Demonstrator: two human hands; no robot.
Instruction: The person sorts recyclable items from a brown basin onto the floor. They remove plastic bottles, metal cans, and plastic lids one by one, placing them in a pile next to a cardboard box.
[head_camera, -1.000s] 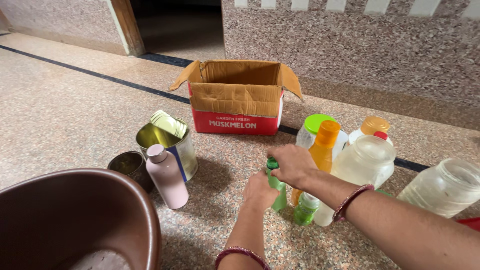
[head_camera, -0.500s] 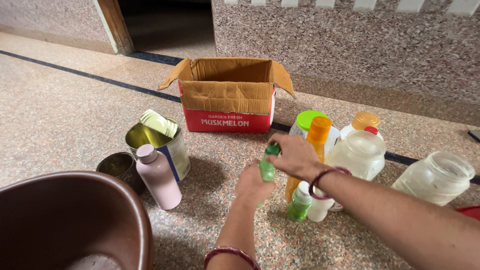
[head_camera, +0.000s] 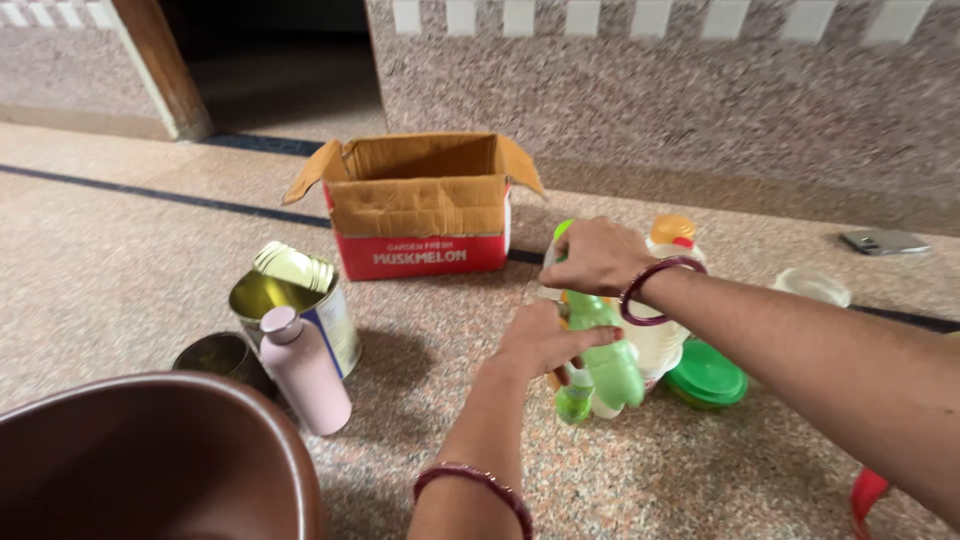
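You have lifted the green bottle (head_camera: 605, 355) off the floor since a second ago; it now tilts in the air just in front of the clear jug (head_camera: 665, 335). Your left hand (head_camera: 545, 340) wraps its fingers around the body, while your right hand (head_camera: 600, 255) closes over the top at 12 o'clock.

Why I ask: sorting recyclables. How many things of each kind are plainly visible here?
Cardboard box: 1
Metal tins: 2, large tin, small tin
Brown tub: 1
Bottles: 3, pink bottle, orange-capped bottle, green bottle between left hand and right hand
Green lid: 1
Total: 8; anything behind the hands is unclear.
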